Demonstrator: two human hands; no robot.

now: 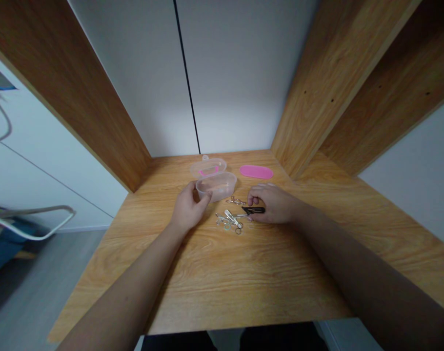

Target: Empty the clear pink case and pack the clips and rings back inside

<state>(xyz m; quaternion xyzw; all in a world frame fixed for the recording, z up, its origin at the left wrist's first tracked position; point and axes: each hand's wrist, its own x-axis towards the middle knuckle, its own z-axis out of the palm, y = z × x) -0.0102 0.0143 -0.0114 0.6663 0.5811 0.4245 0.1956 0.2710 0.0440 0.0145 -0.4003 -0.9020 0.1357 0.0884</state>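
Observation:
A small clear plastic box [217, 185] with a hinged open lid [208, 167] stands on the wooden desk [222, 273]. My left hand [188, 208] grips the box's near left side, thumb on its rim. My right hand [273, 203] rests on the desk to the right, fingers curled in a pinch on a black hair clip [254, 210]. Between my hands lies a small pile of metal clips and rings [230, 221], and one loose silver piece [235, 200] lies just in front of the box.
A flat pink oval piece [256, 171] lies behind my right hand near the back right. Wooden side panels [310, 97] close in the desk on both sides, with a white wall behind. A chair [28, 224] stands to the left.

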